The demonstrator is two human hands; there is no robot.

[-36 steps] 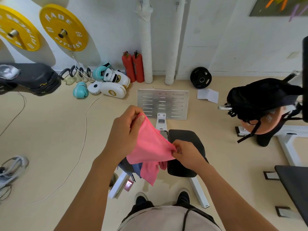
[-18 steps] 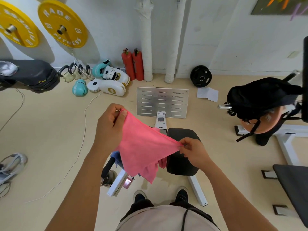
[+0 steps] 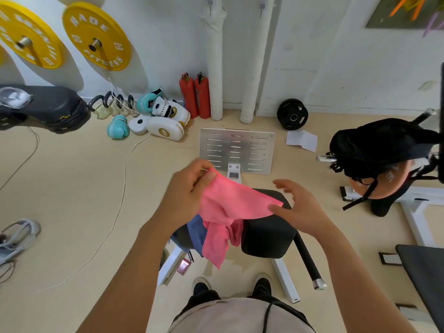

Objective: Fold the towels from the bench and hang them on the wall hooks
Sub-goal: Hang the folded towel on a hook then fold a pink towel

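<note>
I hold a pink towel in the air over the black bench pad. My left hand pinches its upper left corner between thumb and fingers. At the towel's right corner is my right hand, its fingers spread and straight and only the thumb touching the cloth. The towel's lower part hangs crumpled in front of the bench. A blue towel lies on the bench's left side, partly behind the pink one. Two small wall hooks show at the top, above the white pipes.
A silver slotted plate lies beyond the bench, with red fire extinguishers and boxing gloves by the wall. A black backpack sits on equipment at right. A white cable crosses the floor at left.
My right hand has let go of its pinch on the towel's right corner and its fingers have spread. My left hand has risen and moved right with its corner.
</note>
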